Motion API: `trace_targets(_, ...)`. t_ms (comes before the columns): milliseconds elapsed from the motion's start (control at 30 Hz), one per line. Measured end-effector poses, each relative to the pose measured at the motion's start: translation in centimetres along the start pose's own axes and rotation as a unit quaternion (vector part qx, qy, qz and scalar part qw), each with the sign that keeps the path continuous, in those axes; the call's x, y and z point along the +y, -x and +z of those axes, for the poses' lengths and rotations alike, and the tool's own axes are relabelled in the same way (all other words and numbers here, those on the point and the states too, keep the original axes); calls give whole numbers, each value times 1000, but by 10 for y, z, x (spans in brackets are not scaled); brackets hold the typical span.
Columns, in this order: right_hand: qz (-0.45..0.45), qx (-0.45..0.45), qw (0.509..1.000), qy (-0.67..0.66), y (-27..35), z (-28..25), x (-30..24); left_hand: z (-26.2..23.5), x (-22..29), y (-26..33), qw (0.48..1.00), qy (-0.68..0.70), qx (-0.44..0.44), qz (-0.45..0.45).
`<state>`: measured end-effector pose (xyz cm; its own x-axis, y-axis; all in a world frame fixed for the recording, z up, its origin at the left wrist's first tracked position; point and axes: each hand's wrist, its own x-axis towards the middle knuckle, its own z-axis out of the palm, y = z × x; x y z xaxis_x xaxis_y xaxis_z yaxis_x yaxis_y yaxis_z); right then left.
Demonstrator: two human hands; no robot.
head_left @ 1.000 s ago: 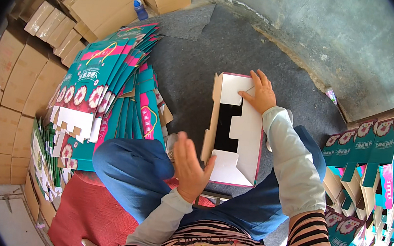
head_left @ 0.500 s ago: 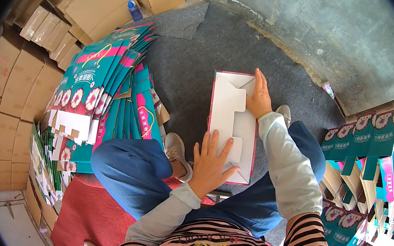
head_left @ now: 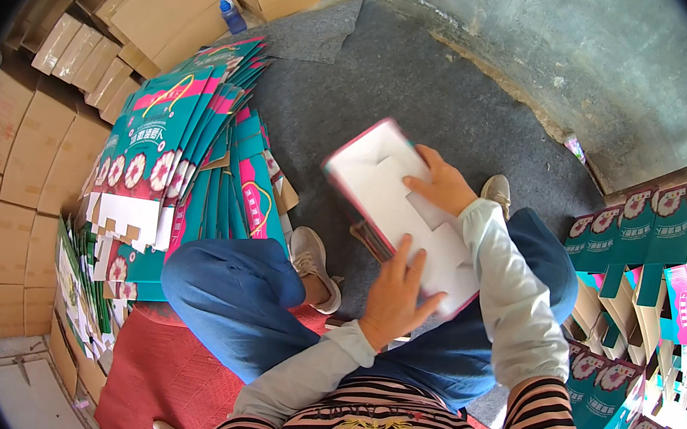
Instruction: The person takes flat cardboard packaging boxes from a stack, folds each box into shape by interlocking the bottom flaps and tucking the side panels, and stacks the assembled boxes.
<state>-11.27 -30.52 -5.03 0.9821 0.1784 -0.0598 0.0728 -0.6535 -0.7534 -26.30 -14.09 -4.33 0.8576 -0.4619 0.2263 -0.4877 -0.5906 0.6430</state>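
Note:
A carton (head_left: pixel 393 188) with white folded flaps on top and a pink-red edge stands tilted between my knees, its upper end turned to the left. My right hand (head_left: pixel 448 191) grips its upper right edge, thumb on the white face and fingers over the rim. Spread fingers of my left hand (head_left: pixel 393 301) rest on the lower part of the same face, near the edge closest to me. Part of the carton's printed side shows blurred below its left edge; the rest is hidden.
Flat teal and pink cartons (head_left: pixel 149 133) lie in a leaning pile at left. Formed teal cartons (head_left: pixel 610 406) are stacked at right. Brown boxes (head_left: pixel 3 150) line the left wall, with a blue bottle (head_left: pixel 232 17) beside them. A red cloth (head_left: pixel 148 370) lies under my left leg.
The carton has gone from upright in line with me to tilted, its far end swung left and its printed side now showing. Both hands have moved with it; the right hand's fingers have curled over the edge.

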Motion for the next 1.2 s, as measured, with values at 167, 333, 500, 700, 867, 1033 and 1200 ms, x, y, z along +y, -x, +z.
trace_targets(167,-144,-111,977,110,-24,2,-18,10,0,-13,996,-47,-40,65)
trace_targets(333,-221,40,950,215,-11,-8,-9,-27,-27,-57,974,-224,-32,13)
trace_targets(500,-188,62,953,228,52,-15,-21,-52,-55,-84,967,-243,-32,66)
trace_targets(700,-133,39,946,292,77,0,-27,-53,-90,-79,968,-230,-23,98)
trace_targets(867,-151,2,951,268,75,4,-14,-51,-100,-76,964,-232,-47,117)
trace_targets(1033,-155,-10,953,259,73,2,-13,-54,-99,-78,968,-212,-76,107)
trace_targets(1200,-179,22,953,242,74,6,-12,-54,-99,-75,969,-214,-60,110)
